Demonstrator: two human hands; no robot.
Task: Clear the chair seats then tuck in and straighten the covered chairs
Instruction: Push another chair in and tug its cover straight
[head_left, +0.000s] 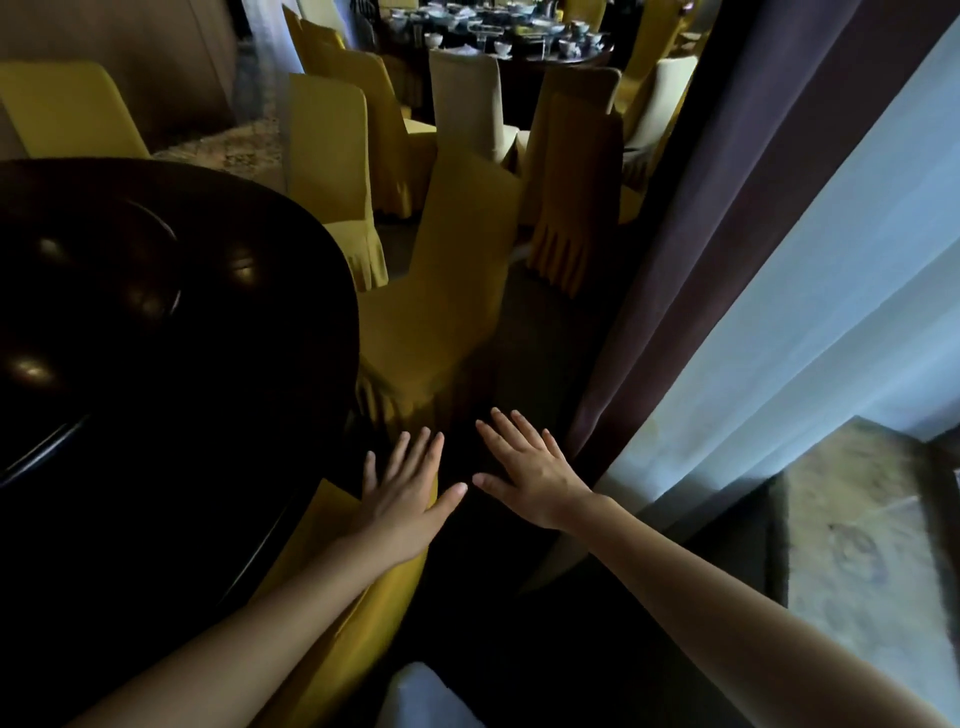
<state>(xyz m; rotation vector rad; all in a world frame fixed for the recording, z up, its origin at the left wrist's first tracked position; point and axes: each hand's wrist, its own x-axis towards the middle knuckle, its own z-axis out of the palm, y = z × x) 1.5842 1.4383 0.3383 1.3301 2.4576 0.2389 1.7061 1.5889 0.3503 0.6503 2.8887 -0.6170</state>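
Both hands are spread flat and hold nothing: the left hand (405, 493) lies over the near chair (379, 613) by the table (182, 364), and the right hand (530, 475) hovers just beside it. The next chair (447, 291) stands straight ahead, skewed out from the table and nearer the left hand.

a banquet hall or restaurant dining room: rows of yellow covered chairs (332, 150) ring a dark round table (156, 332), a far table (498, 31) is laid with crockery, and heavy curtains (727, 234) line the window.
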